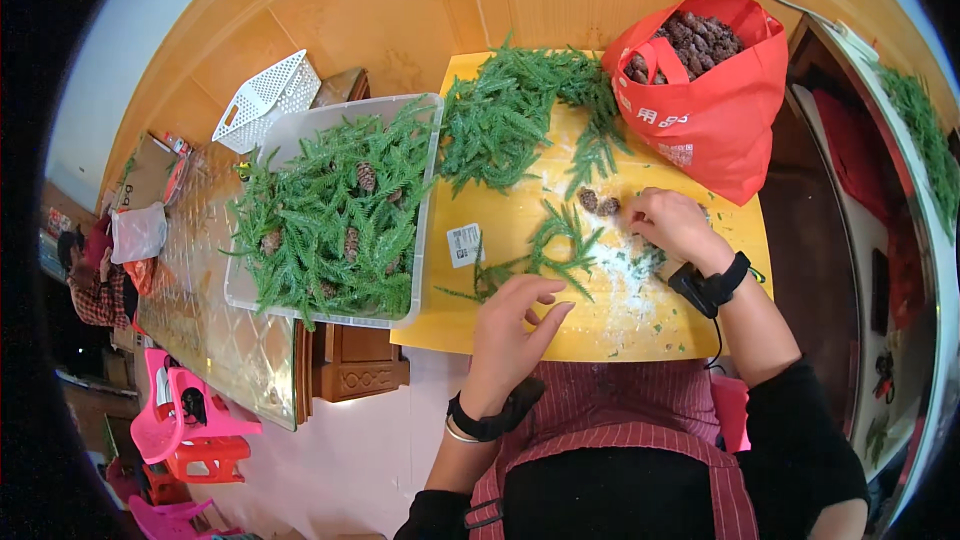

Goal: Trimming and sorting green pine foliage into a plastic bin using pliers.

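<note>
My left hand (515, 332) hovers over the near edge of the yellow board (640, 325), thumb and fingers apart, holding nothing. Just beyond it lies a loose green artificial pine sprig (562, 240) with curved branches. My right hand (672, 225) is closed, its fingertips bent down toward the board; whatever they pinch is hidden. Close to those fingertips sit two small brown pine cones (588, 200). White powder (622, 275) and green bits are scattered on the board below them. Part of another green piece (648, 260) shows under my right hand.
A pile of green sprigs (500, 120) covers the board's far left. At far right stands a red bag (700, 125) full of pine cones. On the left, a clear plastic bin (432, 190) holds sprigs with cones, near a white basket (268, 100). A white label card (463, 245) lies beside it.
</note>
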### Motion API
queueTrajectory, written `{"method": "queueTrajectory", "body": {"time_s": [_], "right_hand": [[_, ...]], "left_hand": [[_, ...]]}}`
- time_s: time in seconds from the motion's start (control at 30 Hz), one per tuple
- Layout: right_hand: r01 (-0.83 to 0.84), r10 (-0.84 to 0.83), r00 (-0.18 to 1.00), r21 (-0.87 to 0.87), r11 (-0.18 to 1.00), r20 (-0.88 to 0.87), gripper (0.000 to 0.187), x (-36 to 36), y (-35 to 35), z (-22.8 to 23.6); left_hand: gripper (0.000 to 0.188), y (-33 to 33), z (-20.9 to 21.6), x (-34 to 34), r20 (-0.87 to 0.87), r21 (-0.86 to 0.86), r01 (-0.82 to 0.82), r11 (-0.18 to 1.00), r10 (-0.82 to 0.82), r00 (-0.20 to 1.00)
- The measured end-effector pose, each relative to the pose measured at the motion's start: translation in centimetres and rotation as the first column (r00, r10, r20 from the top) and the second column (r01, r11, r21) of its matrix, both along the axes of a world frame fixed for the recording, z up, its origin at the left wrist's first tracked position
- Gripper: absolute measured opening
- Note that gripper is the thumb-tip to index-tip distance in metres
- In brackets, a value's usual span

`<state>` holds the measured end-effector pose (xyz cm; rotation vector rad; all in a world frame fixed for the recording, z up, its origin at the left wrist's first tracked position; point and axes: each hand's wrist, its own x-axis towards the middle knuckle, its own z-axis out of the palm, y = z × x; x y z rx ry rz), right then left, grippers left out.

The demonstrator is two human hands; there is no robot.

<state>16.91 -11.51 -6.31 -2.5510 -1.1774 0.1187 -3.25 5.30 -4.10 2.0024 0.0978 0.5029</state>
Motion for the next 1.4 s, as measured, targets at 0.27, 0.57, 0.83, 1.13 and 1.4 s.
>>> {"method": "queueTrajectory", "body": {"time_s": [0.27,0.57,0.83,1.13,1.4], "right_hand": [[-0.021,0.029,0.994,0.078,0.997,-0.104,0.011,-0.8,1.4,1.5],[-0.016,0.015,0.994,-0.013,1.0,-0.108,0.01,0.7,0.3,0.4],[-0.036,0.036,0.999,0.01,0.999,-0.021,0.008,1.0,0.3,-0.2],[-0.008,0.003,0.998,-0.063,0.998,-0.07,0.012,0.4,-0.7,0.9],[-0.068,0.064,0.995,-0.048,0.997,-0.07,0.011,0.4,-0.3,1.0]], "left_hand": [[0.02,-0.3,0.4,0.7,-0.096,-0.028,0.085,0.996,-0.087,0.992],[0.027,-0.9,-3.0,8.3,-0.081,0.003,0.171,0.985,-0.17,0.982],[0.025,-1.7,-5.6,15.3,-0.114,0.41,0.133,0.902,-0.094,0.989],[0.01,-2.4,-6.5,16.3,-0.232,0.549,0.078,0.832,0.062,0.971],[0.025,-0.7,-1.2,11.9,0.065,-0.304,0.189,0.934,-0.178,0.982]]}}
